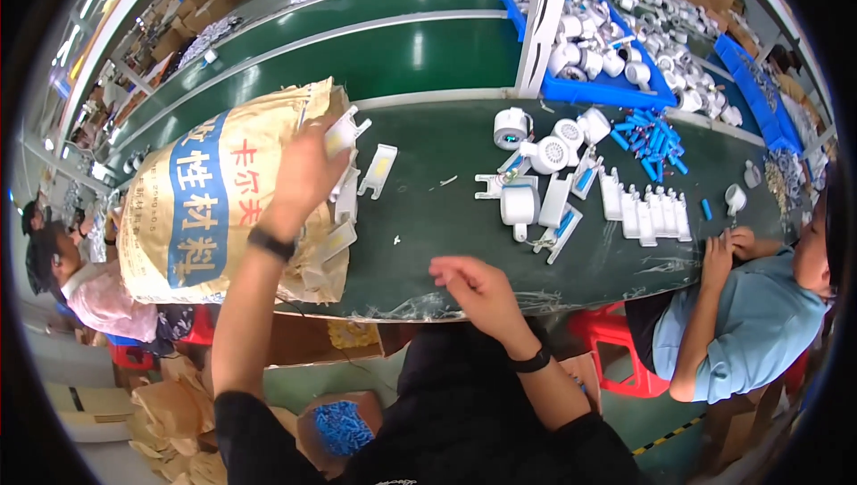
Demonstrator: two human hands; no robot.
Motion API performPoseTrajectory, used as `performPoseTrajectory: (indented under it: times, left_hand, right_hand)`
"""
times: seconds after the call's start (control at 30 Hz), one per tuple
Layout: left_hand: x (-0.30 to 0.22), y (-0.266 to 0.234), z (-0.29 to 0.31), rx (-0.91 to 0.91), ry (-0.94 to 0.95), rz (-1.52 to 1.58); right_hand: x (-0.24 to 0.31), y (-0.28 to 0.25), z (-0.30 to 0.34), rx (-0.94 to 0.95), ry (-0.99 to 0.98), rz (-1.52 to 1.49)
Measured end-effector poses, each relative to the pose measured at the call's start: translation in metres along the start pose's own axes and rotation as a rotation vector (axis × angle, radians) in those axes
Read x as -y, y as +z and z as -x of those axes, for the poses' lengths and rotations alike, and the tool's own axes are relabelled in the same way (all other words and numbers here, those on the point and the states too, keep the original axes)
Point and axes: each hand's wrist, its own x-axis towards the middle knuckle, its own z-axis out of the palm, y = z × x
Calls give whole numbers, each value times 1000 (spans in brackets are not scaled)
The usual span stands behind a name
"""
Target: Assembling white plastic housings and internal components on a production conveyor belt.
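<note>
I see my left hand [308,173] pinching a white plastic part [344,132] at the sack [205,208] mouth, centre-left of frame; it looks light and stiff, best held by its edges. My right hand [473,284] hovers loosely curled, holding nothing.

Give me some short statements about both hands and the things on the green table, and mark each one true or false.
1. The left hand is at the mouth of the big tan sack, against white plastic parts. True.
2. The right hand holds a blue tube. False: its grip shows nothing and it hovers over the table edge.
3. The blue tubes lie in a loose pile on the table. True.
4. The sack stands on the floor. False: it lies on the table.
</note>
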Motion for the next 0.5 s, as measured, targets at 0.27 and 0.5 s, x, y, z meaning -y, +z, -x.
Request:
performPoseTrajectory:
  times: [0.27,0.5]
  left_hand:
    - [-134,-3,125,65,-582,904]
    - [-122,20,154,377,-613,1772]
  right_hand:
    - [35,38,-10,46,153,-635]
    - [31,-3,13,172,563,-887]
